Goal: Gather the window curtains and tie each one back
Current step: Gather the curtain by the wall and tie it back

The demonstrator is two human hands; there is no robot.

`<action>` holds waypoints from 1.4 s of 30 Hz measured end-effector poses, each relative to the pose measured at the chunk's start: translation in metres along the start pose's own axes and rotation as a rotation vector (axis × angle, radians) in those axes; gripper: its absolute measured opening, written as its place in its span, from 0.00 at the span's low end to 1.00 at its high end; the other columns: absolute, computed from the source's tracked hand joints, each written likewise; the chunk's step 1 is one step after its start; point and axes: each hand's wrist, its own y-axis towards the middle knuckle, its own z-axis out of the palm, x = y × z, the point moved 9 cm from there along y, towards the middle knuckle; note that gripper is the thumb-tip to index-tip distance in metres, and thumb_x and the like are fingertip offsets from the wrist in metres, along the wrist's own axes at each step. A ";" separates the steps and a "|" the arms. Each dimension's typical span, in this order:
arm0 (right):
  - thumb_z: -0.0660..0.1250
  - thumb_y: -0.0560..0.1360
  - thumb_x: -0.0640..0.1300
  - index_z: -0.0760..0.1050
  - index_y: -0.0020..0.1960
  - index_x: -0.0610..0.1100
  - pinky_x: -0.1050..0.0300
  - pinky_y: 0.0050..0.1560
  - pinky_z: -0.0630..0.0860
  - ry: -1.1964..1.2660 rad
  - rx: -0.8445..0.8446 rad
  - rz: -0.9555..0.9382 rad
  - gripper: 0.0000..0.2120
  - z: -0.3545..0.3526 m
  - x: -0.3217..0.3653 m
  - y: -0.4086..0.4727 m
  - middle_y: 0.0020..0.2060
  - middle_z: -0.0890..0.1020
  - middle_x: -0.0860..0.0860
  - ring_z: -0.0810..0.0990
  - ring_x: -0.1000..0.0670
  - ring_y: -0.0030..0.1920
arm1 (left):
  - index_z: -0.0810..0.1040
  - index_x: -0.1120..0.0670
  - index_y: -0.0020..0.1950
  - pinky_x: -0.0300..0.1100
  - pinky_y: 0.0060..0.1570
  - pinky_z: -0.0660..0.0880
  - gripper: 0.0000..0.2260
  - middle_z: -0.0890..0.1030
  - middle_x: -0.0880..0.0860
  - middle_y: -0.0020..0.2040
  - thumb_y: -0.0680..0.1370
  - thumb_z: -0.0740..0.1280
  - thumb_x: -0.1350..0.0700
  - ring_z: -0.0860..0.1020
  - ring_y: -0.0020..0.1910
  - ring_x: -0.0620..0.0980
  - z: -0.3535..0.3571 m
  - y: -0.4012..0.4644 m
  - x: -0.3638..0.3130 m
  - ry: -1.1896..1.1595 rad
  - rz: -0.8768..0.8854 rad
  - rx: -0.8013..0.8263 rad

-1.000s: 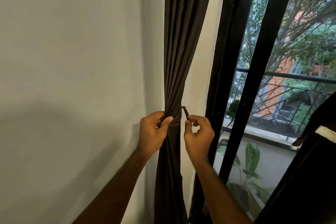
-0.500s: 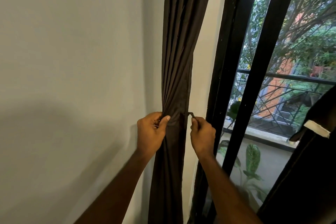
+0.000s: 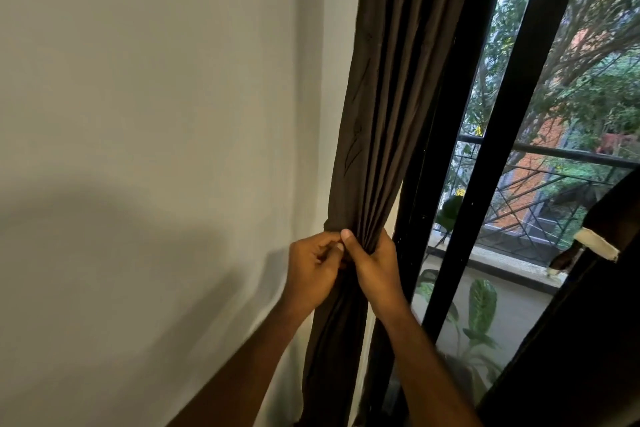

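head view, right hand [image 3: 375,267] now grips curtain [image 3: 381,135], left hand [image 3: 313,270] pinching beside it

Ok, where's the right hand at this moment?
In the head view the right hand sits lower centre, gripping the gathered brown curtain, touching the left hand, just left of the black window frame.

Open room left along the wall [image 3: 138,114]; window frame [image 3: 498,149] blocks right.

**Matte cloth, glossy frame**

You had a dark brown curtain [image 3: 388,121] of soft matte pleated cloth. The wall [image 3: 156,97] looked like smooth flat paint, the window frame [image 3: 512,107] was black with a slight sheen, and the railing [image 3: 568,158] outside looked like dark metal.
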 end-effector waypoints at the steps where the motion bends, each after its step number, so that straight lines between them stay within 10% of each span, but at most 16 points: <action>1: 0.71 0.79 0.46 0.76 0.69 0.44 0.48 0.64 0.79 -0.013 -0.017 0.042 0.19 -0.004 -0.006 0.001 0.58 0.85 0.51 0.84 0.52 0.59 | 0.84 0.51 0.49 0.49 0.42 0.83 0.12 0.85 0.50 0.38 0.80 0.67 0.67 0.84 0.38 0.48 -0.012 0.000 0.007 0.002 -0.053 -0.082; 4: 0.73 0.74 0.48 0.77 0.65 0.51 0.50 0.65 0.78 0.179 0.036 0.240 0.19 -0.007 -0.025 -0.002 0.60 0.84 0.52 0.83 0.52 0.60 | 0.79 0.48 0.55 0.43 0.41 0.76 0.12 0.81 0.47 0.45 0.76 0.74 0.62 0.79 0.43 0.43 -0.044 0.007 0.021 0.123 -0.084 -0.195; 7: 0.70 0.74 0.41 0.79 0.63 0.46 0.51 0.58 0.82 0.454 0.231 0.386 0.18 0.003 -0.023 -0.010 0.58 0.85 0.45 0.85 0.46 0.57 | 0.73 0.46 0.71 0.43 0.55 0.76 0.24 0.77 0.44 0.66 0.78 0.72 0.59 0.75 0.63 0.40 -0.026 0.019 0.026 0.115 -0.153 0.190; 10: 0.68 0.77 0.39 0.79 0.62 0.45 0.50 0.58 0.83 0.465 0.256 0.377 0.14 0.003 -0.019 -0.009 0.56 0.86 0.44 0.86 0.46 0.54 | 0.82 0.57 0.61 0.38 0.44 0.78 0.10 0.85 0.57 0.53 0.81 0.67 0.65 0.83 0.51 0.49 -0.010 0.018 0.023 0.065 -0.195 0.439; 16: 0.63 0.82 0.59 0.72 0.73 0.49 0.47 0.70 0.74 -0.298 0.107 0.041 0.24 -0.013 -0.003 0.020 0.64 0.79 0.52 0.78 0.52 0.65 | 0.76 0.58 0.38 0.45 0.37 0.70 0.14 0.75 0.52 0.31 0.83 0.64 0.57 0.72 0.31 0.48 -0.012 0.026 0.021 0.448 -0.121 0.315; 23: 0.51 0.80 0.70 0.67 0.60 0.44 0.52 0.39 0.71 -1.061 -0.176 -0.013 0.29 -0.020 0.024 0.002 0.49 0.82 0.42 0.83 0.38 0.49 | 0.72 0.55 0.38 0.36 0.22 0.64 0.18 0.70 0.50 0.25 0.86 0.57 0.52 0.68 0.21 0.45 0.038 -0.009 0.018 -0.194 -0.586 0.232; 28: 0.64 0.72 0.74 0.73 0.59 0.43 0.54 0.38 0.80 -0.348 -0.271 0.374 0.35 -0.043 -0.017 -0.004 0.47 0.82 0.52 0.83 0.50 0.45 | 0.82 0.56 0.58 0.48 0.48 0.83 0.16 0.86 0.57 0.52 0.87 0.55 0.56 0.85 0.52 0.53 0.056 -0.018 0.011 -0.409 -0.592 0.191; 31: 0.75 0.68 0.67 0.74 0.61 0.43 0.45 0.50 0.85 0.140 -0.298 0.409 0.34 -0.036 -0.036 -0.012 0.50 0.86 0.47 0.87 0.47 0.49 | 0.82 0.59 0.56 0.42 0.47 0.82 0.16 0.87 0.55 0.51 0.87 0.55 0.56 0.85 0.53 0.50 0.063 -0.016 0.006 -0.393 -0.561 0.179; 35: 0.60 0.83 0.49 0.81 0.43 0.43 0.52 0.46 0.78 0.652 -0.214 0.410 0.17 -0.030 -0.029 -0.015 0.34 0.79 0.47 0.79 0.48 0.36 | 0.77 0.58 0.42 0.43 0.46 0.81 0.16 0.85 0.56 0.41 0.86 0.56 0.58 0.83 0.41 0.49 0.066 -0.011 0.005 -0.322 -0.516 0.173; 37: 0.58 0.84 0.43 0.75 0.38 0.44 0.56 0.43 0.76 0.760 -0.216 0.418 0.17 -0.032 -0.030 -0.014 0.31 0.70 0.49 0.70 0.52 0.31 | 0.79 0.59 0.42 0.44 0.49 0.81 0.15 0.84 0.56 0.40 0.85 0.58 0.59 0.81 0.39 0.50 0.068 -0.009 0.003 -0.276 -0.454 0.164; 42: 0.59 0.84 0.37 0.78 0.51 0.37 0.54 0.49 0.84 0.760 -0.170 0.496 0.10 -0.039 -0.038 -0.015 0.43 0.84 0.43 0.83 0.50 0.41 | 0.83 0.59 0.50 0.41 0.50 0.81 0.11 0.86 0.56 0.46 0.84 0.63 0.57 0.85 0.47 0.50 0.060 -0.003 0.008 -0.279 -0.455 0.122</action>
